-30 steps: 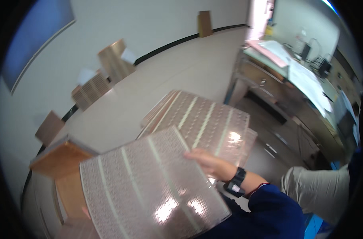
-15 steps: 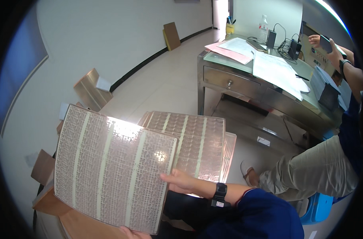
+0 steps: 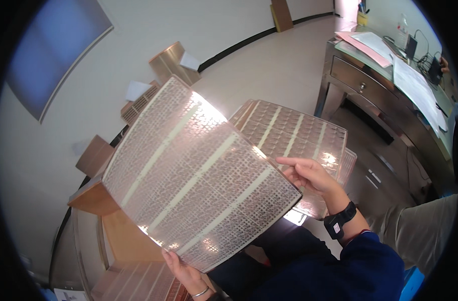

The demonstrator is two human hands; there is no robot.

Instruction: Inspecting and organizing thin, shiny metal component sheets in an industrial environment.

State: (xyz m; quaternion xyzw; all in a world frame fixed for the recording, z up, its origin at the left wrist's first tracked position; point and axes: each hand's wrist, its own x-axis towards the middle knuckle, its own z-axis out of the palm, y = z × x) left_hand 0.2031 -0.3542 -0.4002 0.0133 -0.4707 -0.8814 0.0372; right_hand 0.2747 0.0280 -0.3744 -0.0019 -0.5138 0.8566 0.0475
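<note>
Large shiny patterned sheet (image 3: 199,175) pinched by left-hand fingers (image 3: 181,266); right hand (image 3: 311,175) fingers apart behind it.

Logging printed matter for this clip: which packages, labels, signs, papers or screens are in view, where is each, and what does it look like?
White paper slips: tucked on the patterned sheets leaning against the wall, upper left; small, plain.
Pink folder: on the grey metal desk, upper right; flat, rectangular.
White paper sheets: along the desk top, right; large, pale.
Brown cardboard boxes: by the wall, left; plain.
No screen is clearly visible.
</note>
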